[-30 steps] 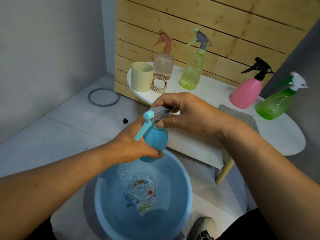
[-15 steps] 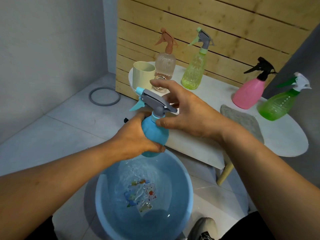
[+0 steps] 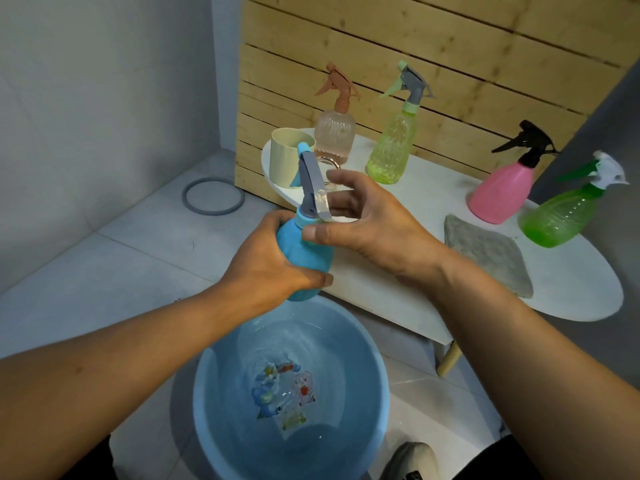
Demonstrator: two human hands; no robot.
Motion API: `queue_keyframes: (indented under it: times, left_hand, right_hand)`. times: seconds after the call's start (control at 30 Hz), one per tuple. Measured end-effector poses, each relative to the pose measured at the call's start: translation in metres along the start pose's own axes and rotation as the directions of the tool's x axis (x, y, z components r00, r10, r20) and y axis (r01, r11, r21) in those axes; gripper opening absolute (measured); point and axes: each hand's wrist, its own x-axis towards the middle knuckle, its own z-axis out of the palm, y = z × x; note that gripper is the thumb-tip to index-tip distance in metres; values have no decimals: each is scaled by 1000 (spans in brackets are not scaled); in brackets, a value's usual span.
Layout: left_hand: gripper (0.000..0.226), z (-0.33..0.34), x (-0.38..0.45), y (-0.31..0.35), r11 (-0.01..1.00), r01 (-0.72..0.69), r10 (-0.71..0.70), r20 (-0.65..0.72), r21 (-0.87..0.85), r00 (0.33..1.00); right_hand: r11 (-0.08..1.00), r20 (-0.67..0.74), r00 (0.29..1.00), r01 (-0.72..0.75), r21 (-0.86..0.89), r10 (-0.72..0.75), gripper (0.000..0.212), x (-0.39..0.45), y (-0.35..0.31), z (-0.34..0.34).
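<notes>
Trigger head [image 3: 310, 183] now points away instead of off to the left like a moment ago, so looks like it's getting screwed onto the blue spray bottle [image 3: 304, 261], left hand [image 3: 266, 263] wrapped round its belly above the basin [image 3: 207, 393], right hand [image 3: 367, 223] pinching the collar.

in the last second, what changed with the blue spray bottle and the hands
The trigger head swung from pointing lower left to standing upright; the right hand came off its top and now pinches its collar. The left hand still grips the blue spray bottle over the blue basin.
</notes>
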Motion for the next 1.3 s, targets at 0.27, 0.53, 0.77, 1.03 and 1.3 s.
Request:
queue_keyframes:
  times: [0.27, 0.53, 0.77, 1.03, 1.3]
  left_hand:
    - [90, 0, 1, -3, 999, 34, -34, -74, 3, 997]
    - [92, 2, 4, -4, 996, 92, -91, -91, 1, 992]
    - [84, -1, 6, -7, 995, 92, -88, -114, 30, 990]
    - [62, -5, 11, -5, 994, 100, -92, -153, 47, 984]
    - [83, -12, 15, 5, 991, 131, -132, -116, -12, 984]
  right_hand:
    - [995, -154, 985, 73, -71, -83, 28, -5, 7, 29]
    - [992, -275, 961, 3, -130, -39, 49, -9, 6, 48]
    - [999, -356, 934, 17, -46, -32, 37, -13, 7, 56]
    - [984, -356, 930, 25, -174, -87, 54, -26, 16, 72]
    - [982, -574, 797, 160, -100, -188, 7, -31, 7, 69]
